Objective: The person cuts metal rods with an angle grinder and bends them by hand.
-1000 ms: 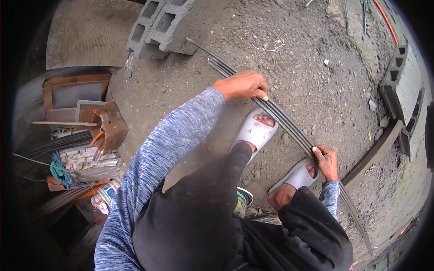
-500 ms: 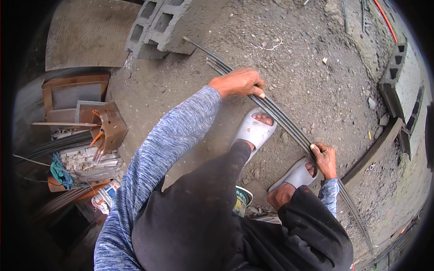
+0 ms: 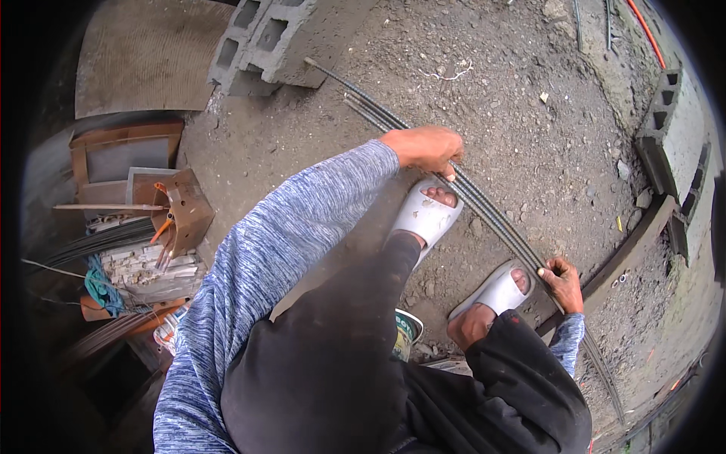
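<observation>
A bundle of several ribbed steel rebars (image 3: 495, 219) runs slantwise from the concrete blocks at the upper left down to the lower right. My left hand (image 3: 429, 150) is closed around the bundle toward its upper part, the thumb on the near side. Farther down, my right hand (image 3: 560, 283) grips the same bars, thumb and fingers pinching them. At the upper end one bar sticks out beyond the others. Below the bars are my feet in white slides (image 3: 426, 215). Past my right wrist the bars fan slightly apart.
Hollow concrete blocks (image 3: 302, 45) stand at the upper left, more blocks (image 3: 669, 129) at the right beside a wooden plank (image 3: 631, 253). A cardboard box (image 3: 189, 212), wood pieces and dark rods crowd the left. A bucket (image 3: 407, 333) stands between my legs on gravelly ground.
Both hands have shifted down and to the right along the rebars, still closed on them. The bars themselves lie almost where they were.
</observation>
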`<state>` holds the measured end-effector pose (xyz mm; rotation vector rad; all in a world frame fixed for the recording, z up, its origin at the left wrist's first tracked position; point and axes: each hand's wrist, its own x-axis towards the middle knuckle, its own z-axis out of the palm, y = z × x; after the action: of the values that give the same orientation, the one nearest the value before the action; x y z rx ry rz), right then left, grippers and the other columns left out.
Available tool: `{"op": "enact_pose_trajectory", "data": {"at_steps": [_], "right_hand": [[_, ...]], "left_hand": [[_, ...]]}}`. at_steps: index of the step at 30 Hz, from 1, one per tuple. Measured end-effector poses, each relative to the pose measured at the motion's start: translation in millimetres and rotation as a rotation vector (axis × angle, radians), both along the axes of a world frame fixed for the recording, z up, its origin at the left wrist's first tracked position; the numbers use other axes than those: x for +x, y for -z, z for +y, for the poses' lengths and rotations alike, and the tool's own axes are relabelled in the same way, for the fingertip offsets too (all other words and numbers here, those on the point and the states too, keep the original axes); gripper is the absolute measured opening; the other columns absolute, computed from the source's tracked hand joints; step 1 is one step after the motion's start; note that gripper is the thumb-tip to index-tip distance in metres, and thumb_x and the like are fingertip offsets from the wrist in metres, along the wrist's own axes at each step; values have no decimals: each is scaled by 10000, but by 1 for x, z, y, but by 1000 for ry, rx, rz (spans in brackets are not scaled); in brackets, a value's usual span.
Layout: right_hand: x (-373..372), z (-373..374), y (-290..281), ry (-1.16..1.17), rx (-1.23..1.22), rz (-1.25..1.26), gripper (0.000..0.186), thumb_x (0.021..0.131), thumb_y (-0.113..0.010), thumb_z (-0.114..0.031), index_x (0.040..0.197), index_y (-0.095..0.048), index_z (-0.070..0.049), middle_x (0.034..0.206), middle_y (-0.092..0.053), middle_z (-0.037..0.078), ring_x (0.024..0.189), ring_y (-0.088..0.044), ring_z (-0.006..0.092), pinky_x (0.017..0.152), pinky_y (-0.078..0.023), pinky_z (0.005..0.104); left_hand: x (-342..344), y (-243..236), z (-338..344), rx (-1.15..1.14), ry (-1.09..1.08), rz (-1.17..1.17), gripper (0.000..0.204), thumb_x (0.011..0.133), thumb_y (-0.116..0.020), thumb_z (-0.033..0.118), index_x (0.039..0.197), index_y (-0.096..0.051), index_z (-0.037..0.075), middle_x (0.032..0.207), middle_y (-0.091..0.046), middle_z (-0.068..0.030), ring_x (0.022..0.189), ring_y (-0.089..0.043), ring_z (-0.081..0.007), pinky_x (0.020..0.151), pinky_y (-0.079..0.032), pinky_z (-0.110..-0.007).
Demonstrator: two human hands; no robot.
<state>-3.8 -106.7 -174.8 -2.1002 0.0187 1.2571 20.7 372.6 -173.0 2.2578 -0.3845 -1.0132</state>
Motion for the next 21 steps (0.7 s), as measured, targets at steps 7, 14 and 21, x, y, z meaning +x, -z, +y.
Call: {"op": "enact_pose_trajectory", "data": {"at_steps": [7, 14, 21], "right_hand": [[3, 15, -8, -38, -37, 4, 261, 854, -780, -194, 837, -590, -15, 727, -484, -36, 694, -425, 100, 621, -386, 291], [1, 8, 0, -40, -24, 1, 257, 858, -778, -182, 895, -628, 24, 736, -540, -10, 708, -465, 106, 640, -419, 298], [1, 8, 3, -50, -6, -7, 279, 853, -790, -187, 918, -642, 41, 750, -590, 8, 724, -502, 107, 657, -450, 309]], "left_hand": [[3, 5, 6, -6, -17, 50, 393, 768, -841, 310, 819, -626, -15, 755, -639, -191, 736, -626, -379, 678, -461, -487], [6, -2, 6, -30, -27, 42, 404, 755, -849, 313, 811, -621, -17, 714, -616, -179, 692, -593, -362, 652, -449, -465], [4, 1, 10, -4, 0, 49, 426, 744, -859, 340, 825, -638, -15, 707, -625, -175, 678, -600, -341, 638, -445, -468]]}}
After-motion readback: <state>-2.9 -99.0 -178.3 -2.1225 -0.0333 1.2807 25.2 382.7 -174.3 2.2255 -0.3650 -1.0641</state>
